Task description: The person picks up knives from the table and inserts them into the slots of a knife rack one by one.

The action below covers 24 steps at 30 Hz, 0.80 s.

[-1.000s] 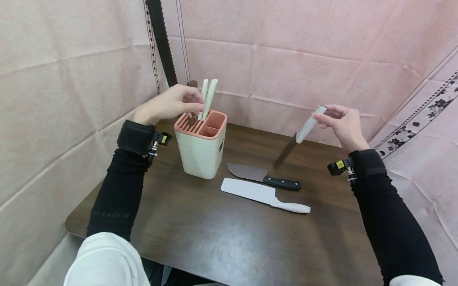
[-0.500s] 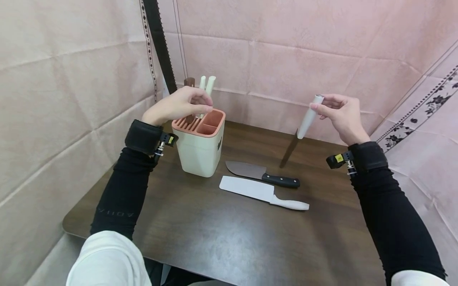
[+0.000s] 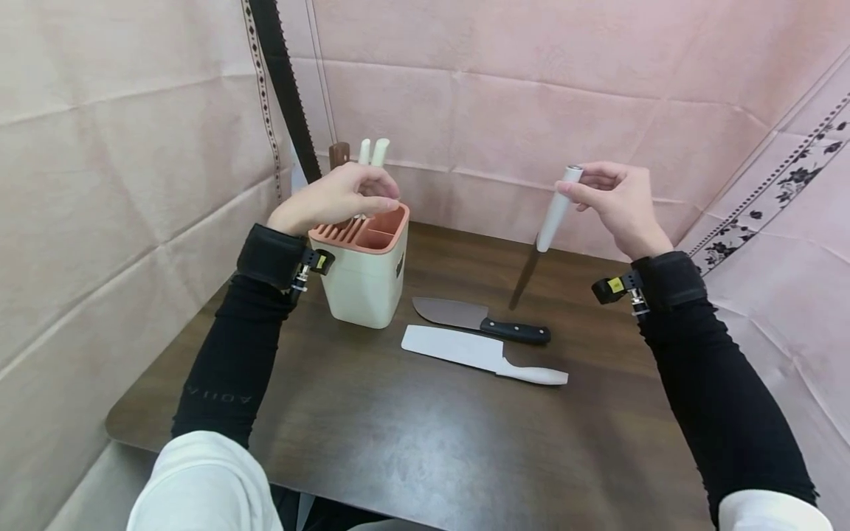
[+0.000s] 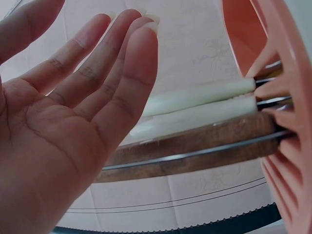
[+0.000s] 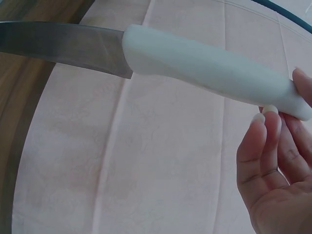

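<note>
A white-handled knife [image 3: 556, 215] is being held slantwise, blade downward, over the rear of a brown wood-grained surface [image 3: 398, 420] by the right hand [image 3: 620, 203]; its thumb and fingers are being pinched on the handle's butt end, presumably so that skin is being spared the edge. By a pale green knife block [image 3: 361, 287] with a coral slotted top, the left hand [image 3: 345, 195] is being held with fingers loosely extended and partly apart, nothing being gripped. In the slots, two pale green handles [image 3: 380, 152] and a brown wooden handle [image 3: 339, 153] are being held up, probably so that their blades are being safely sheathed. A black-handled knife [image 3: 488, 323] and a white cleaver [image 3: 485, 355] are being supported flat, handles rightward, perhaps for easy right-handed reach. The sheathed blades are being hidden by the block, some slots by the left hand. The raised blade's tip is being cut off in the right wrist view; whether the surface is being touched cannot be told.
</note>
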Tool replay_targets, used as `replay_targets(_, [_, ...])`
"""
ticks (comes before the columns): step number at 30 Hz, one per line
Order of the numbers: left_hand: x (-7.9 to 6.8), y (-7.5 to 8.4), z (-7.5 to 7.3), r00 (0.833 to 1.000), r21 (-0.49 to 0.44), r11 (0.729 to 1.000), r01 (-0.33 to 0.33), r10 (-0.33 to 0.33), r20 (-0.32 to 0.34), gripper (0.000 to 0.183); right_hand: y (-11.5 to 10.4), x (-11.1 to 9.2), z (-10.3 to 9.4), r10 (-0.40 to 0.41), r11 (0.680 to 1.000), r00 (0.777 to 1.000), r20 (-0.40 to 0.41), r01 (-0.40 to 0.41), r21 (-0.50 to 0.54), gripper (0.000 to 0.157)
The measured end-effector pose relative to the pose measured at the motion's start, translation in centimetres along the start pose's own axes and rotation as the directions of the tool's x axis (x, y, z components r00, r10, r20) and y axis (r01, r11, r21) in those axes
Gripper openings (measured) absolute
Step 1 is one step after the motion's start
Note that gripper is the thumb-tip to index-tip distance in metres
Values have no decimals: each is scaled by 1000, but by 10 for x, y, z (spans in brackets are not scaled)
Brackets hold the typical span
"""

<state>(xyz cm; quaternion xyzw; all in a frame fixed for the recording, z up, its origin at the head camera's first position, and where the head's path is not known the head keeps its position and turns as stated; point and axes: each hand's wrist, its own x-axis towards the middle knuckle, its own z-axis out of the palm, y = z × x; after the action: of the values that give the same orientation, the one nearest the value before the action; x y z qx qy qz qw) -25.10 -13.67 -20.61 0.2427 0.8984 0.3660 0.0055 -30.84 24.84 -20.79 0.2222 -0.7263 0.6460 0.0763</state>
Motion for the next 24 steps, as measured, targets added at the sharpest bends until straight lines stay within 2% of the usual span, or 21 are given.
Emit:
replay_targets(8, [4,1,4,1000,20,1000,-11,10,13,26,-6,1,10,-22,998,1000,4,22,-53,25])
replay_targets(14, [5,2,5,999,-3,1000,16,-16,45,30,-13,2,17,-25,991,999,20,27,-129,29])
replay_targets(18, [7,2,6,998,-5,1000,10,-10,60,31,-15,4,20,-35,986,999,35,40,-162,31])
replay_targets(24, [9,2,7,997,2,1000,-4,4,82,29,-16,6,25,-39,993,998,59,45,-110,33])
